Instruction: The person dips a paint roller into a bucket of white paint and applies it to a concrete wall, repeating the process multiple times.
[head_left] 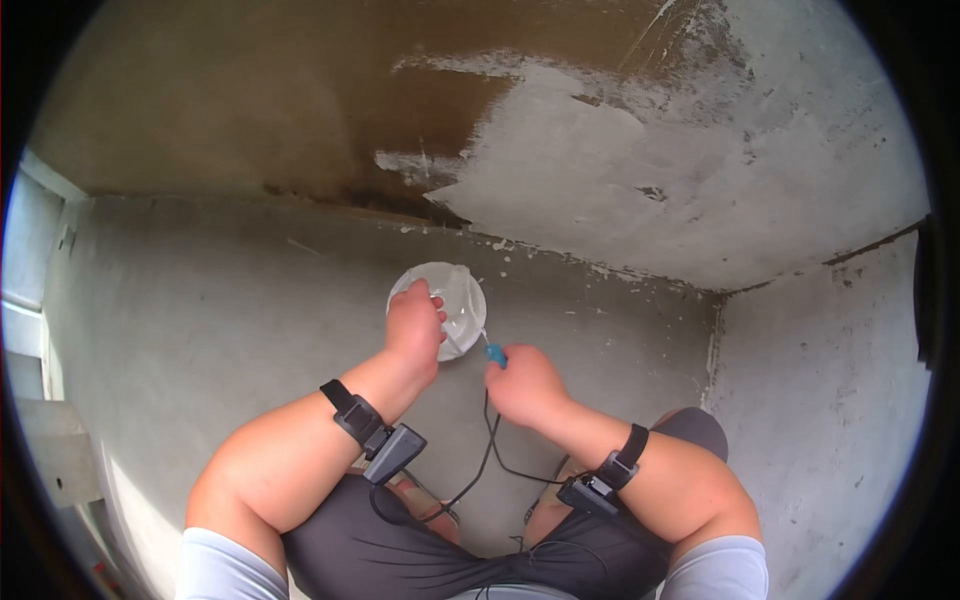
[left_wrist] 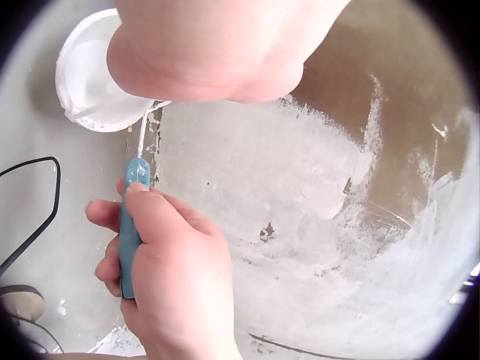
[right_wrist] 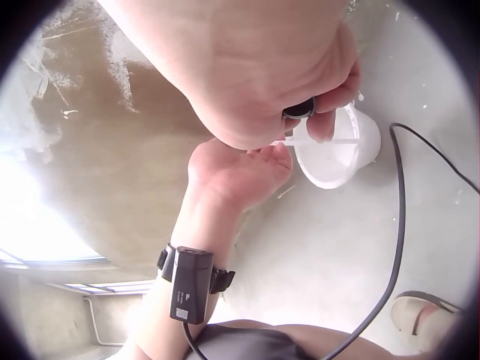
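A white plastic bucket with white smears inside is in front of me, below the wall. My left hand is curled over its opening and grips the bucket's thin white handle, largely hidden by the fingers. Just right of the bucket, my right hand holds a putty knife by its blue handle, thumb along the top. Its narrow white-coated shank points toward the bucket's rim; the far end is hidden behind the left hand in the left wrist view.
Ahead, the brown wall is partly covered with whitish plaster. White specks dot the grey floor near its base. Another wall stands at the right. Black cables hang between the forearms, above my sandalled feet.
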